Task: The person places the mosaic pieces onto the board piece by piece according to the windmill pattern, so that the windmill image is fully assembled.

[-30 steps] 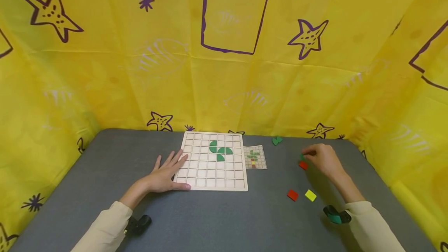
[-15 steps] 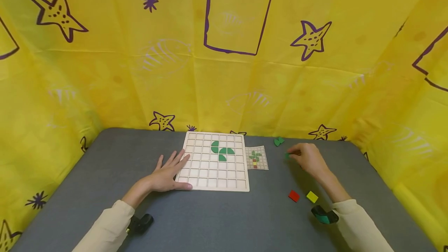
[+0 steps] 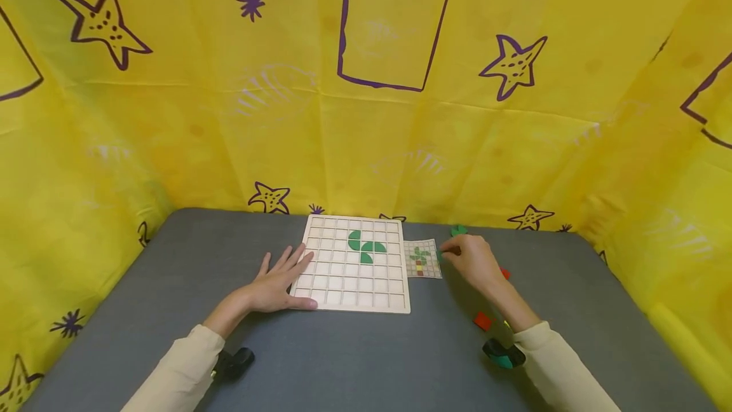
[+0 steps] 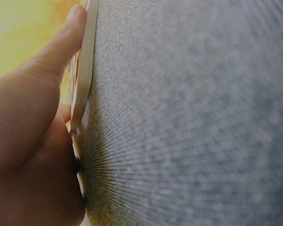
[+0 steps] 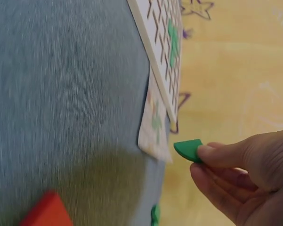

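The right hand (image 3: 476, 262) pinches a green piece (image 5: 187, 150); the spread left hand (image 3: 272, 289) should hold the grid board (image 3: 350, 282) steady.

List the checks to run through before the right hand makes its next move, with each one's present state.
1. Green piece pinched in the right hand: ok.
2. Left hand resting on the left edge of the board: ok.
3. Pattern card in view beside the board: ok.
4. Green piece over the board: not ok, it is near the card's right edge.
5. Placed pieces fully flush: cannot tell.
6. Yellow piece in clear view: not ok, mostly hidden by the right forearm.
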`<state>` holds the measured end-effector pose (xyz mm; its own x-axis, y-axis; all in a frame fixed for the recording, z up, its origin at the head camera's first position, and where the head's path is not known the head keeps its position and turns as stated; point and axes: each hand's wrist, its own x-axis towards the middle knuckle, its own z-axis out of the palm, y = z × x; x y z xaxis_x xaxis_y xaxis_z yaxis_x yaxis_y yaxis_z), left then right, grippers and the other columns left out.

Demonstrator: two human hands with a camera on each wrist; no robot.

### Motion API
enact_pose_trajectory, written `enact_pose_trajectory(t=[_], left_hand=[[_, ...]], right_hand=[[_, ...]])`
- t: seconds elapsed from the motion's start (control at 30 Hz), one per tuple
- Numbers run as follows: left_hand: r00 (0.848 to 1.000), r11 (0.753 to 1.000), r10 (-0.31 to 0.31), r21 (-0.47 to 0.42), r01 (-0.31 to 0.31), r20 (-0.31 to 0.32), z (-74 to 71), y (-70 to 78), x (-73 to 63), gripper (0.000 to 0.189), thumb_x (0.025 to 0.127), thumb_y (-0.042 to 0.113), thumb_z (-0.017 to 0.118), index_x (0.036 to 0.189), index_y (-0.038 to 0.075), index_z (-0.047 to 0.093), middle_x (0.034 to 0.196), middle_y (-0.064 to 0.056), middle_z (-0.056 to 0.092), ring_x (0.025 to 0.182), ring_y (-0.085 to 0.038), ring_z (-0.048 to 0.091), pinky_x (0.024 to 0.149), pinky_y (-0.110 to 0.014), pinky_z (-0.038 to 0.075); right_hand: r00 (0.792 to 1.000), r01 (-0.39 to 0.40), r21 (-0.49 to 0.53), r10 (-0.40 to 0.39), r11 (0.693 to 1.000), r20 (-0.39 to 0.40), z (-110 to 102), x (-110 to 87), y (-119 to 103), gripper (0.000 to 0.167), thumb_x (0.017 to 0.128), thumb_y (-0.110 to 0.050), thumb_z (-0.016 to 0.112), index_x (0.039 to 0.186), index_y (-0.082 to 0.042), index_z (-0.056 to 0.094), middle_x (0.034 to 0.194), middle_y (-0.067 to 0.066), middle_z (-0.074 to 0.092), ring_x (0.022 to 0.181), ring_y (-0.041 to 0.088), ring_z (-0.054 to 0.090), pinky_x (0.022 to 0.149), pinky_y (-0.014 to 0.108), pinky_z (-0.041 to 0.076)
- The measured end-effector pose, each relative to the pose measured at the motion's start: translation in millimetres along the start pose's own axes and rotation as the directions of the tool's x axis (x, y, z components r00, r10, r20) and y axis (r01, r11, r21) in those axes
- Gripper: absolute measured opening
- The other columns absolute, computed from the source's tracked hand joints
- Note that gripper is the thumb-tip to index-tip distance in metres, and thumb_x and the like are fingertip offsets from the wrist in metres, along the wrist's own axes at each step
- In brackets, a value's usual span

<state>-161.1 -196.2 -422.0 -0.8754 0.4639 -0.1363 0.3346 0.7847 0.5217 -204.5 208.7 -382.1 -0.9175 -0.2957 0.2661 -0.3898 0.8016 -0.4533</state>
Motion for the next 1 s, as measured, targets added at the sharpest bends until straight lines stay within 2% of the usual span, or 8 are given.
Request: enact_pose_trajectory(t=[0.17, 0.27, 0.4, 0.53, 0.8, 1.0], left_hand=[[1.000, 1.000, 0.001, -0.012, -0.001, 0.008, 3.4, 0.4, 0.6, 0.106, 0.082, 0.060, 0.069, 0.157, 0.005, 0.018, 0.163, -0.020, 0.003, 0.147, -0.046, -0.002, 0.107, -0.069, -0.011], [1.000, 1.000, 0.007, -0.020, -0.007, 0.002, 4.0, -0.2, 0.6, 0.106, 0.082, 0.060, 0.069, 0.156, 0.004, 0.018, 0.163, -0.021, 0.003, 0.147, -0.046, -0.002, 0.107, -0.069, -0.012], [1.000, 1.000, 0.012, -0.012, -0.012, -0.007, 4.0, -3.0, 1.0, 0.106, 0.083, 0.062, 0.067, 0.157, 0.005, 0.017, 0.163, -0.020, 0.002, 0.147, -0.046, -0.003, 0.107, -0.068, -0.013], [1.000, 1.000, 0.005, -0.012, -0.005, -0.004, 2.6, -3.7, 0.7, 0.107, 0.082, 0.062, 0.068, 0.157, 0.005, 0.017, 0.163, -0.021, 0.002, 0.147, -0.046, -0.003, 0.107, -0.068, -0.013], [1.000, 1.000, 0.000, -0.004, 0.000, -0.006, -0.3, -0.9, 0.8, 0.105, 0.083, 0.059, 0.069, 0.156, 0.004, 0.018, 0.163, -0.021, 0.003, 0.147, -0.046, -0.003, 0.107, -0.069, -0.012], [1.000, 1.000, -0.001, -0.006, 0.001, 0.000, -0.2, -0.1, 0.9, 0.105, 0.083, 0.060, 0.068, 0.157, 0.006, 0.017, 0.163, -0.019, 0.002, 0.147, -0.045, -0.003, 0.107, -0.069, -0.012]], right_hand=[[0.999, 0.004, 0.032, -0.005, 0.999, 0.033, 12.0, -1.2, -13.8, 0.010, 0.084, 0.000, 0.074, 0.093, -0.001, 0.077, 0.088, 0.007, 0.074, 0.076, 0.021, 0.069, 0.066, 0.035, 0.057], [0.999, -0.026, 0.104, 0.021, 0.994, 0.046, 18.3, 0.4, -21.5, 0.008, 0.084, -0.003, 0.075, 0.092, -0.002, 0.078, 0.087, 0.006, 0.074, 0.073, 0.018, 0.068, 0.062, 0.031, 0.055], [0.996, -0.072, 0.224, 0.057, 0.972, 0.073, 25.6, 5.6, -30.3, 0.008, 0.084, -0.005, 0.076, 0.091, -0.004, 0.079, 0.090, 0.007, 0.075, 0.073, 0.017, 0.068, 0.059, 0.028, 0.051], [0.993, -0.084, 0.292, 0.056, 0.953, 0.104, 34.1, 10.7, -37.4, 0.008, 0.084, -0.006, 0.076, 0.091, -0.005, 0.079, 0.091, 0.007, 0.075, 0.073, 0.017, 0.069, 0.056, 0.027, 0.050], [0.988, -0.087, 0.347, 0.035, 0.934, 0.153, 55.8, 20.2, -56.7, 0.006, 0.083, -0.005, 0.076, 0.089, -0.004, 0.078, 0.088, 0.006, 0.074, 0.071, 0.013, 0.066, 0.059, 0.025, 0.051], [0.988, -0.083, 0.342, 0.033, 0.936, 0.152, 71.7, 26.3, -66.7, 0.005, 0.083, -0.006, 0.077, 0.087, -0.006, 0.079, 0.086, 0.003, 0.074, 0.072, 0.011, 0.063, 0.063, 0.025, 0.050]])
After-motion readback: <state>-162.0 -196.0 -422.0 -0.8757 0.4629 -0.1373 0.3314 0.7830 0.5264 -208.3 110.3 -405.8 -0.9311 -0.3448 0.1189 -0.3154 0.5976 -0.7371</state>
